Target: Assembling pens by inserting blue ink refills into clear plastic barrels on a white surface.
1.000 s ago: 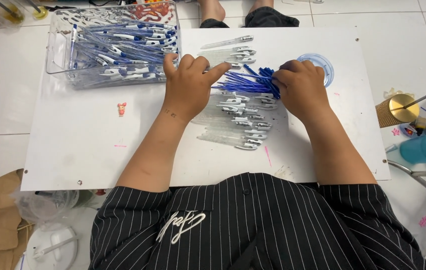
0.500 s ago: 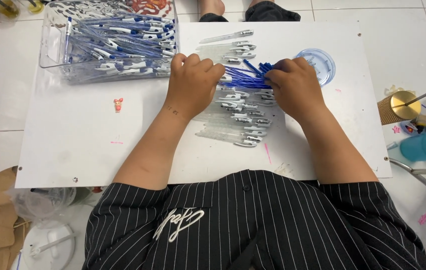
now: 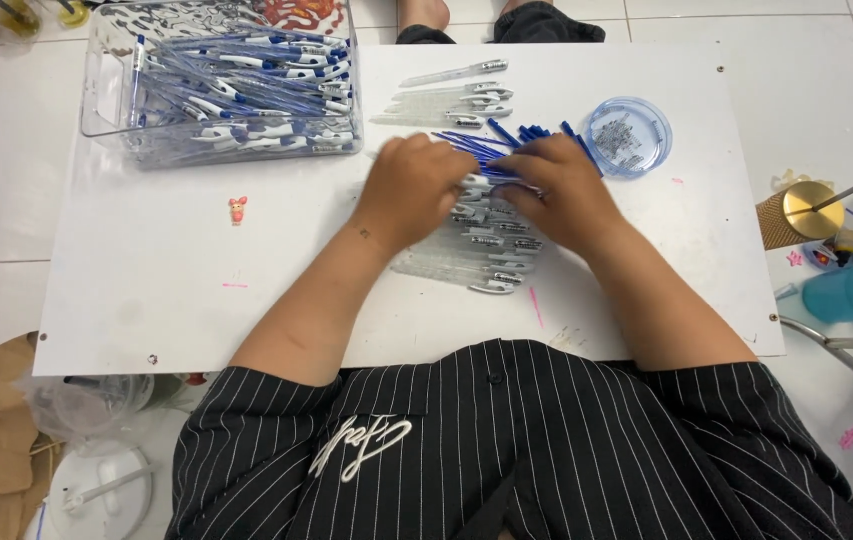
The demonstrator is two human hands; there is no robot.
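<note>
Left hand point(image 3: 416, 190) and right hand point(image 3: 551, 190) are meeting at board centre, fingers curled, pinching thin blue plastic refills point(image 3: 481, 150); roughly ten are fanning toward 1 o'clock. Likely light, bendy, slippery; best gripped mid-shaft. Clear pen barrels point(image 3: 476, 250) are lying at 6 o'clock, about a dozen. One clear bin point(image 3: 106, 100) is sitting at 10 o'clock.

Both hands meet over the white board point(image 3: 176, 270): left hand point(image 3: 416, 190) and right hand point(image 3: 556, 190) press down on a row of clear pen barrels point(image 3: 481, 250), blue refills point(image 3: 506, 140) fanned just above. A clear bin of assembled pens point(image 3: 226, 85) sits top left, a round blue lid point(image 3: 628, 135) beside the right hand.
</note>
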